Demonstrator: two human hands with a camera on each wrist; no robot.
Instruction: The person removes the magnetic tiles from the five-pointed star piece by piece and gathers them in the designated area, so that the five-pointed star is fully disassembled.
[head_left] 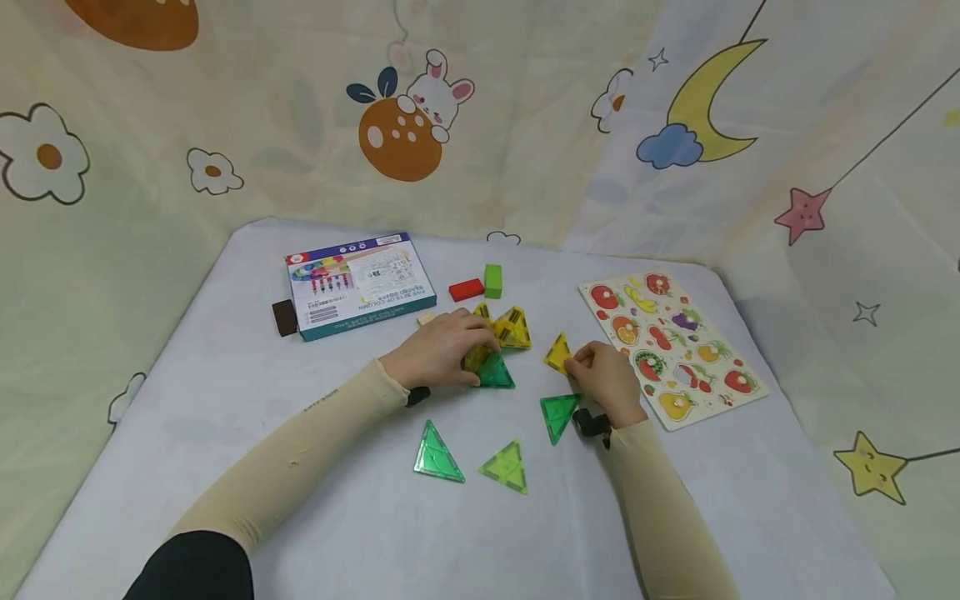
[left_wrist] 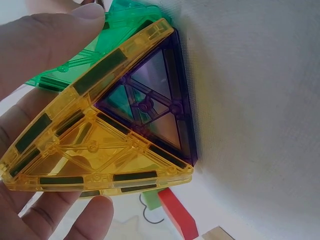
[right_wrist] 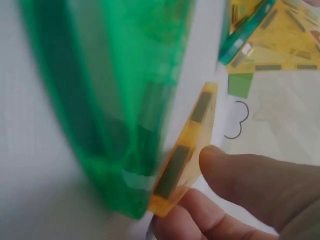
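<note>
Item: magnetic triangle tiles on a cloth-covered counter [head_left: 225, 400].

Left hand [head_left: 438, 350]: grip closed around a partly built cluster [head_left: 498, 342] of joined tiles; the left wrist view shows a yellow tile [left_wrist: 95, 150], a purple tile [left_wrist: 150, 107] and a green tile [left_wrist: 100, 45] meeting edge to edge between thumb and fingers.

Right hand [head_left: 603, 379]: narrow grip, pinching a single yellow triangle [head_left: 558, 352] on edge, just beside the cluster but apart from it.

Progress, as judged: the cluster is begun, not closed. Three triangles lie loose and flat: green [head_left: 558, 414], green [head_left: 437, 454], lime [head_left: 506, 467].

Also present: boxed set [head_left: 360, 283], red block [head_left: 466, 289], green block [head_left: 492, 280], fruit peg puzzle [head_left: 671, 346].
</note>
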